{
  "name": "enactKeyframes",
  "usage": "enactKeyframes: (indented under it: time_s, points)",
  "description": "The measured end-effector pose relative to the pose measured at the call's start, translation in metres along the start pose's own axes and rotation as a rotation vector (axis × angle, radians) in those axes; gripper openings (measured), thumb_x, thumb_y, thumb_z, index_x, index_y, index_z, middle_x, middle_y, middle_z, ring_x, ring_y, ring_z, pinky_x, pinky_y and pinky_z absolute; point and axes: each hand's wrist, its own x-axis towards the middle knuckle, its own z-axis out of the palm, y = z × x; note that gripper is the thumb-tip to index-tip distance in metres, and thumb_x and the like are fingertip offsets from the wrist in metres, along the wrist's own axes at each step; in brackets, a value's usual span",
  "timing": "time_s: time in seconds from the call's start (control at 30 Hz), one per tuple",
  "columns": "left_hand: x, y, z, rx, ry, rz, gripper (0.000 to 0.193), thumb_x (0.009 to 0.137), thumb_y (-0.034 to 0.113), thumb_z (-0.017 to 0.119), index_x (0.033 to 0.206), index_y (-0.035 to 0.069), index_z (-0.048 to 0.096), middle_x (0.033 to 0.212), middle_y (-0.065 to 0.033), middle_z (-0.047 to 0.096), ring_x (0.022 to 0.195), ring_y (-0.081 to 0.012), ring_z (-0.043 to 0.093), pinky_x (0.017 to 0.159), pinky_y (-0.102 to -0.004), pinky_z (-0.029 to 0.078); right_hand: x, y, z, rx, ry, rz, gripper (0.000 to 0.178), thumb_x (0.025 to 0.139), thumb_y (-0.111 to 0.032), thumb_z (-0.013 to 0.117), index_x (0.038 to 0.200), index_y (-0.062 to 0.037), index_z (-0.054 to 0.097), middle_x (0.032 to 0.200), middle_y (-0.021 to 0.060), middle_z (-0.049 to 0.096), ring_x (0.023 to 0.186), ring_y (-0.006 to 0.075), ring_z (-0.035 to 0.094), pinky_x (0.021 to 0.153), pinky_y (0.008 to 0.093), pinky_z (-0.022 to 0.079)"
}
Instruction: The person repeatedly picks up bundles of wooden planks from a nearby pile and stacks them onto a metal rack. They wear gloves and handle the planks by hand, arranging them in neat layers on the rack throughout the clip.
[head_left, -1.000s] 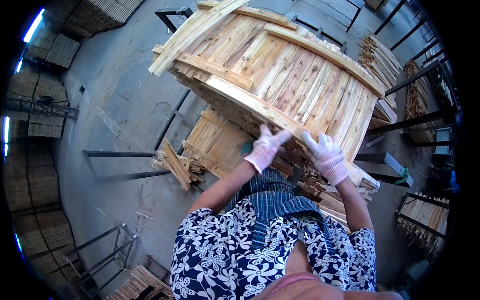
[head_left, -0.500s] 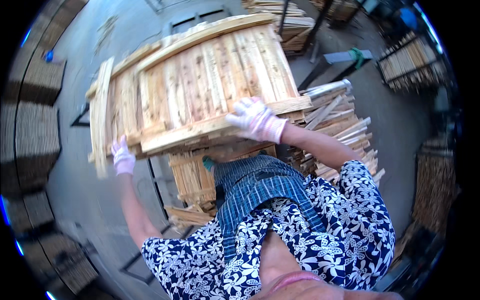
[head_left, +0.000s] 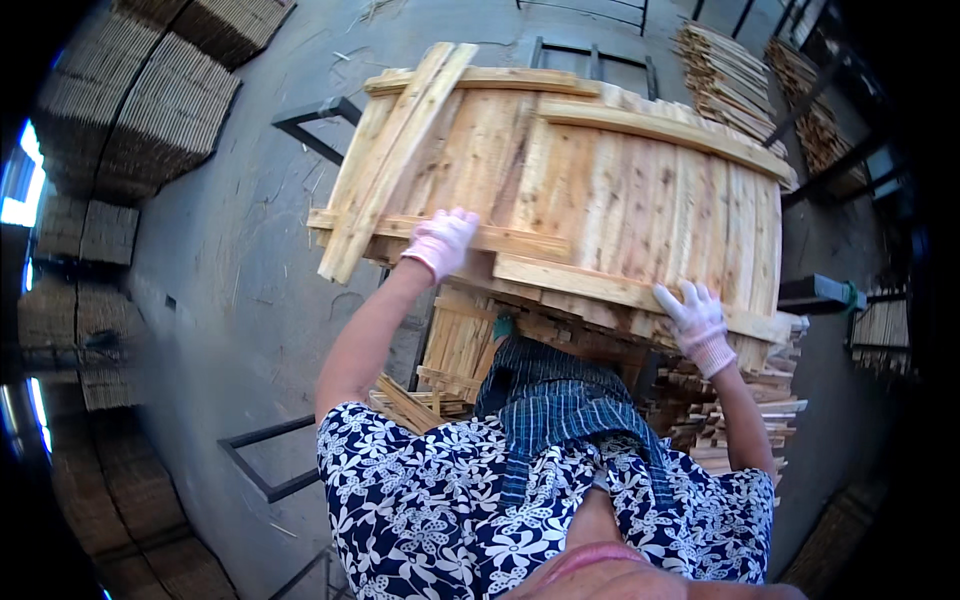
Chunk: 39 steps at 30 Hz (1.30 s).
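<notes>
In front of me lie two wooden slat panels, a left panel [head_left: 485, 150] and a right panel [head_left: 640, 190], side by side on a stack. Battens run along their near and far edges. My left hand [head_left: 443, 243], in a white glove, has its fingers bent over the near batten [head_left: 520, 241] of the left panel. Two loose wooden strips [head_left: 400, 165] lie slantwise across that panel's left end. My right hand [head_left: 697, 320], also gloved, rests with fingers spread on the near batten [head_left: 590, 284] of the right panel, towards its right corner.
Under the panels' near side stands a wooden piece [head_left: 460, 335] beside loose sticks [head_left: 405, 405]. A pile of thin strips [head_left: 740, 410] is at the right. Black metal frames [head_left: 268, 465] stand on the floor. Tall stacks of boards [head_left: 160, 110] line the left.
The view has turned. My left hand has moved inward from the left end, and my right hand outward to the right corner. The two loose strips now lie more slantwise across the panel.
</notes>
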Motion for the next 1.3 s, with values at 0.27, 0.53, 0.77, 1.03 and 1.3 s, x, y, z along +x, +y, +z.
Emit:
enactKeyframes:
  time_s: [0.27, 0.53, 0.77, 1.03, 1.3]
  points:
    - [0.031, -0.080, -0.057, -0.263, 0.218, -0.378, 0.101, 0.078, 0.050, 0.081, 0.158, 0.014, 0.032, 0.148, -0.0257, 0.045, 0.133, -0.0451, 0.048, 0.114, -0.0518, 0.040, -0.028, 0.030, -0.024, 0.107, -0.130, 0.145, 0.081, 0.073, -0.037, 0.084, 0.145, -0.0177, 0.052, 0.125, 0.0153, 0.054, 0.116, 0.0379, 0.052, 0.102, 0.0516, 0.043]
    - [0.036, -0.130, -0.056, -0.154, 0.036, -0.480, 0.102, 0.080, 0.049, 0.081, 0.161, 0.021, 0.025, 0.147, -0.0293, 0.042, 0.126, -0.0468, 0.056, 0.097, -0.0553, 0.052, -0.004, 0.008, -0.018, 0.008, -0.190, 0.204, 0.089, 0.068, -0.044, 0.086, 0.145, -0.0182, 0.049, 0.120, 0.0122, 0.054, 0.114, 0.0355, 0.053, 0.101, 0.0499, 0.041]
    - [0.043, -0.145, -0.023, -0.321, 0.246, -0.399, 0.078, 0.087, 0.031, 0.075, 0.150, 0.013, 0.032, 0.134, -0.0261, 0.058, 0.110, -0.0483, 0.066, 0.090, -0.0546, 0.055, 0.000, 0.009, -0.030, -0.007, -0.164, 0.134, 0.085, 0.069, -0.043, 0.085, 0.142, -0.0159, 0.050, 0.119, 0.0124, 0.054, 0.114, 0.0348, 0.053, 0.101, 0.0497, 0.041]
    - [0.051, -0.172, -0.020, -0.907, -0.108, -0.560, 0.074, 0.086, 0.026, 0.072, 0.150, 0.009, 0.039, 0.108, -0.0196, 0.070, 0.093, -0.0306, 0.071, 0.080, -0.0472, 0.055, 0.105, -0.035, -0.095, 0.268, -0.209, 0.322, 0.092, 0.081, -0.048, 0.077, 0.155, -0.0119, 0.038, 0.134, 0.0196, 0.055, 0.128, 0.0390, 0.051, 0.113, 0.0481, 0.039]
    - [0.024, -0.069, -0.107, -1.870, -0.028, 0.005, 0.063, 0.097, 0.025, 0.068, 0.146, -0.002, 0.039, 0.112, -0.0133, 0.065, 0.095, -0.0204, 0.065, 0.078, -0.0325, 0.056, 0.368, -0.179, -0.074, 1.356, 0.200, 0.246, 0.089, 0.093, -0.031, 0.075, 0.161, -0.0055, 0.023, 0.141, 0.0186, 0.054, 0.116, 0.0249, 0.060, 0.097, 0.0342, 0.050]
